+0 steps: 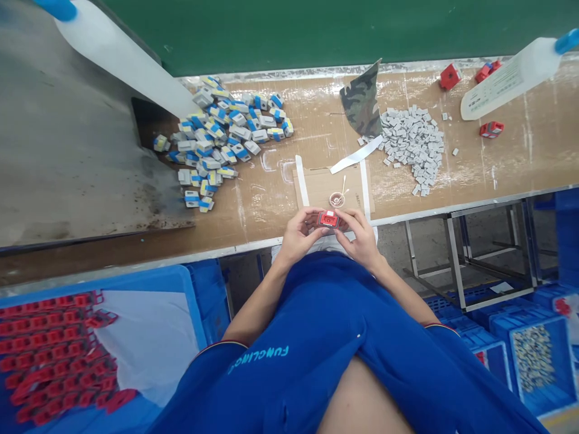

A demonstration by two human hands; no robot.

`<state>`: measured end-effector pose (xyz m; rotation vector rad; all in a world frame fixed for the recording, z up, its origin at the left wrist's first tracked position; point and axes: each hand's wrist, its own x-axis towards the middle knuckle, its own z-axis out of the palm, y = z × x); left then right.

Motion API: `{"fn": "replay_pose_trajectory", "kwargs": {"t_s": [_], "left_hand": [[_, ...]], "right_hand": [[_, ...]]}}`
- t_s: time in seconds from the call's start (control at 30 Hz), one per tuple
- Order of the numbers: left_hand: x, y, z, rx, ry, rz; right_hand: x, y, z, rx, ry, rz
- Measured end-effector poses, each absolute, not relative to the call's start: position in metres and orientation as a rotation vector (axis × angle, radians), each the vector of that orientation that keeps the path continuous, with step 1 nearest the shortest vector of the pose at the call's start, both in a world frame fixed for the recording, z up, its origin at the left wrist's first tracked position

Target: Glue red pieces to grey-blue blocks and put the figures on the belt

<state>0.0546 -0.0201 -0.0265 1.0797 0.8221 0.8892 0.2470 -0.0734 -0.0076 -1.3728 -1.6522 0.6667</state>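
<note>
Between both hands, close to the table's front edge, is a small red plastic part (328, 219) with a grey border and a white patch on its top edge. My left hand (299, 234) is closed on its left side, thumb below. On the opposite side my right hand (359, 236) grips it with thumb and fingers. Just beyond the fingers stands a small round cup (336, 199) with a cotton swab (344, 183) beside it. Both are on a piece of cardboard (316, 185) edged with white tape strips.
Blue, yellow and grey blocks (235, 123) form a heap at the left, near a white bottle (131, 66). Small grey tiles (414, 144) lie right of a camouflage cloth (364, 102). Another bottle (509, 81) stands among red parts (450, 76). A blue tray (187, 301) holds rows of red parts.
</note>
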Motion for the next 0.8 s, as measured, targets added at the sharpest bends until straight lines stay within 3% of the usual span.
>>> {"fn": "replay_pose_trajectory", "kwargs": {"t_s": [0.23, 0.5, 0.8], "left_hand": [[0.038, -0.01, -0.03, 1.227, 0.869, 0.789], [0.051, -0.007, -0.051, 1.11, 0.815, 0.823], [0.051, -0.005, -0.055, 1.076, 0.816, 0.865]], "right_hand": [[0.252, -0.076, -0.007, -1.333, -1.598, 0.768], [0.28, -0.041, -0.018, -1.593, -1.225, 0.718], [0.273, -0.011, -0.012, -1.591, -1.401, 0.726]]}}
